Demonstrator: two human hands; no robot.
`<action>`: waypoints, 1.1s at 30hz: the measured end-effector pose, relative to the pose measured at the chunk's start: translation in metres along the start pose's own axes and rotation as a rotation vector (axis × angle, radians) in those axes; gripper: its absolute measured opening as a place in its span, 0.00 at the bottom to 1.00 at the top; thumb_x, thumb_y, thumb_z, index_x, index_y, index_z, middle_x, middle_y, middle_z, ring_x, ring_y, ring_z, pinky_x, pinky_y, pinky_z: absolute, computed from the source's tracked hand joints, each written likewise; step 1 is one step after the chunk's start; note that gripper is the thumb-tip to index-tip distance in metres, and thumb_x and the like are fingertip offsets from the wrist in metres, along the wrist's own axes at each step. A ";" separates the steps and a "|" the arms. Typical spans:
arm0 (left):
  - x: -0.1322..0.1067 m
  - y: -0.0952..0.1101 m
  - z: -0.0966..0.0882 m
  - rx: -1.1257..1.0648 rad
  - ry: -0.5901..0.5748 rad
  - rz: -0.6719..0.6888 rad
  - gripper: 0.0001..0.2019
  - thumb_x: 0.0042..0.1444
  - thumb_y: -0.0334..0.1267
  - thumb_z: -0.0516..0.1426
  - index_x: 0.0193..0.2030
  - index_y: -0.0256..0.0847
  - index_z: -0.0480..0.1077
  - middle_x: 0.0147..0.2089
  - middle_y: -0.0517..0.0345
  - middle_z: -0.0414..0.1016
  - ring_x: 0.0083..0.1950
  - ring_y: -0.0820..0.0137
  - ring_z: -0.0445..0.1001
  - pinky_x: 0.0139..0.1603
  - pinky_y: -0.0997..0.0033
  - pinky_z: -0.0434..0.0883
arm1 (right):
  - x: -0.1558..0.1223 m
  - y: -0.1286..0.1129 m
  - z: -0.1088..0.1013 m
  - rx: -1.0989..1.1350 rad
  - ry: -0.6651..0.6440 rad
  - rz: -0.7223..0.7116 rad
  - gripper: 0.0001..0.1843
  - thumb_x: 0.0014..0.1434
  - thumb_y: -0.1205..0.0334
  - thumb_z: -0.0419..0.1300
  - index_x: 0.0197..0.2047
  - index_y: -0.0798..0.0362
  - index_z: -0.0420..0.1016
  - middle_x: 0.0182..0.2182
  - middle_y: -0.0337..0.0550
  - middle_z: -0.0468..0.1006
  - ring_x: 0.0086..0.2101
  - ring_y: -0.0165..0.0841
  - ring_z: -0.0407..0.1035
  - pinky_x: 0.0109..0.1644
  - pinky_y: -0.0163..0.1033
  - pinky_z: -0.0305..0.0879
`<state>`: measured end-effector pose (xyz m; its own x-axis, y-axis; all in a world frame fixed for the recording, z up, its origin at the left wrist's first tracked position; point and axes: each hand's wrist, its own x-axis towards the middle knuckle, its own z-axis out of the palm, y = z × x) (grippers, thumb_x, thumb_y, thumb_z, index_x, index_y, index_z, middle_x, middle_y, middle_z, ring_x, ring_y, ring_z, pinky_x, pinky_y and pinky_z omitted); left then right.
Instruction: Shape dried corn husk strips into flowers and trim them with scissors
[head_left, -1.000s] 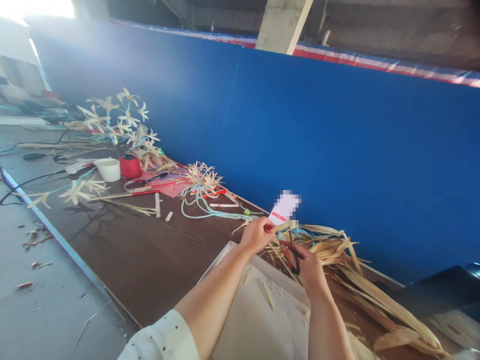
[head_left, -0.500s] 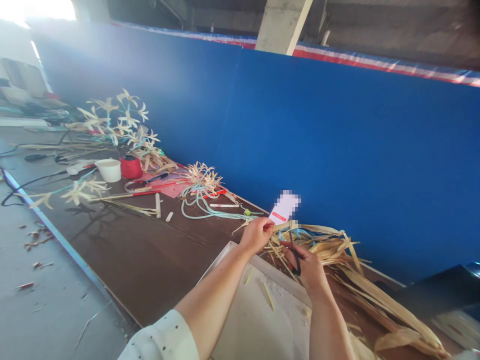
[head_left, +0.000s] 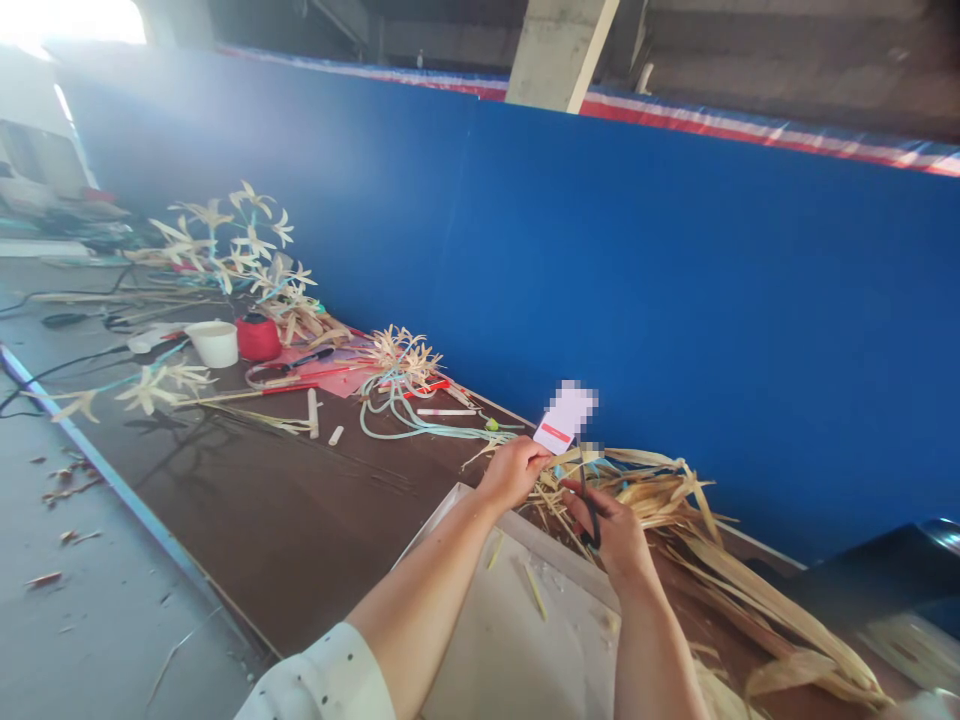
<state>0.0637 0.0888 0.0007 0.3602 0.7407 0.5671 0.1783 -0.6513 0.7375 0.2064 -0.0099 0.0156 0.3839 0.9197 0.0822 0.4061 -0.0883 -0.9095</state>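
Observation:
My left hand [head_left: 516,472] is closed, its fingertips pinching a pale strip of dried corn husk [head_left: 564,460]. My right hand [head_left: 616,532] grips black-handled scissors [head_left: 590,508], whose blades point up and away beside that strip. Whether the blades touch the husk I cannot tell. Just beyond my left fingers stands a white card or screen with a red bar [head_left: 556,434], partly blurred out. More dried husks [head_left: 667,492] lie in a heap past my right hand and trail along the table to the right. Short straw-like scraps [head_left: 553,510] are scattered between my hands.
Below my forearms sits a shallow pale tray [head_left: 517,620] with a few green scraps. Husk flowers [head_left: 255,240] on pale blue stems, a white cup [head_left: 214,345], a red spool [head_left: 258,338] and looped blue cord [head_left: 375,420] lie leftward. A blue partition [head_left: 637,280] runs behind the table.
The whole view has shifted very slightly to the left. My left fingers have moved a little around the husk strip; the scissors stay almost where they were.

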 end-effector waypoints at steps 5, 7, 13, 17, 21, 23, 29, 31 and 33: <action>-0.001 -0.001 0.000 -0.016 -0.017 -0.022 0.09 0.55 0.36 0.52 0.33 0.38 0.73 0.35 0.56 0.73 0.37 0.71 0.70 0.40 0.75 0.65 | 0.000 0.002 0.000 0.012 0.005 -0.025 0.27 0.42 0.52 0.66 0.45 0.56 0.77 0.18 0.36 0.68 0.20 0.27 0.59 0.23 0.33 0.54; -0.001 -0.001 -0.001 -0.018 -0.015 -0.040 0.09 0.55 0.36 0.52 0.33 0.38 0.73 0.35 0.56 0.74 0.37 0.71 0.70 0.40 0.75 0.65 | 0.000 0.001 0.000 0.015 0.003 -0.029 0.27 0.41 0.52 0.66 0.45 0.56 0.77 0.17 0.36 0.67 0.19 0.27 0.58 0.22 0.33 0.53; -0.001 -0.002 -0.001 -0.002 -0.005 -0.052 0.09 0.54 0.36 0.52 0.34 0.39 0.73 0.35 0.57 0.73 0.37 0.71 0.70 0.40 0.74 0.65 | -0.001 -0.001 0.001 -0.008 0.013 -0.019 0.28 0.42 0.51 0.65 0.45 0.57 0.77 0.13 0.35 0.65 0.17 0.26 0.56 0.19 0.32 0.50; -0.001 -0.001 -0.002 -0.003 -0.002 -0.052 0.09 0.54 0.36 0.52 0.33 0.39 0.73 0.35 0.57 0.73 0.37 0.71 0.70 0.39 0.75 0.65 | 0.000 0.001 -0.001 -0.013 0.006 -0.024 0.28 0.41 0.52 0.66 0.45 0.57 0.77 0.14 0.35 0.65 0.17 0.26 0.57 0.19 0.32 0.49; -0.001 -0.001 -0.003 0.006 -0.015 -0.069 0.09 0.54 0.37 0.52 0.34 0.39 0.74 0.35 0.57 0.74 0.37 0.71 0.70 0.38 0.74 0.64 | 0.002 0.006 -0.002 -0.002 -0.018 -0.029 0.28 0.42 0.53 0.66 0.46 0.57 0.76 0.15 0.36 0.66 0.18 0.27 0.58 0.19 0.32 0.50; -0.001 0.000 -0.003 0.007 -0.034 -0.081 0.09 0.54 0.37 0.52 0.34 0.40 0.74 0.36 0.57 0.74 0.37 0.70 0.70 0.38 0.74 0.64 | 0.003 0.008 -0.002 -0.002 -0.018 -0.033 0.27 0.43 0.53 0.66 0.46 0.57 0.76 0.15 0.36 0.66 0.18 0.27 0.58 0.20 0.32 0.51; -0.002 0.000 -0.005 -0.009 -0.083 -0.132 0.10 0.53 0.40 0.53 0.36 0.41 0.74 0.36 0.58 0.76 0.36 0.70 0.72 0.36 0.75 0.64 | 0.001 0.004 -0.002 -0.002 -0.011 -0.042 0.27 0.43 0.54 0.65 0.46 0.58 0.76 0.14 0.36 0.65 0.17 0.27 0.57 0.20 0.32 0.50; -0.003 0.000 -0.005 -0.007 -0.096 -0.158 0.10 0.53 0.41 0.54 0.36 0.41 0.74 0.35 0.59 0.76 0.35 0.71 0.72 0.35 0.75 0.64 | -0.001 0.001 -0.002 0.000 -0.006 -0.041 0.26 0.44 0.53 0.64 0.45 0.58 0.77 0.15 0.36 0.65 0.18 0.27 0.58 0.20 0.32 0.51; -0.003 0.000 -0.006 0.001 -0.103 -0.171 0.10 0.53 0.42 0.54 0.36 0.41 0.74 0.34 0.59 0.76 0.35 0.71 0.72 0.35 0.75 0.64 | -0.002 -0.002 -0.002 -0.006 0.002 -0.036 0.25 0.44 0.53 0.64 0.45 0.59 0.77 0.14 0.36 0.65 0.18 0.27 0.58 0.20 0.32 0.51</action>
<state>0.0572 0.0873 0.0015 0.4159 0.8201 0.3930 0.2454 -0.5174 0.8198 0.2060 -0.0125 0.0184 0.3706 0.9216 0.1158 0.4248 -0.0573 -0.9035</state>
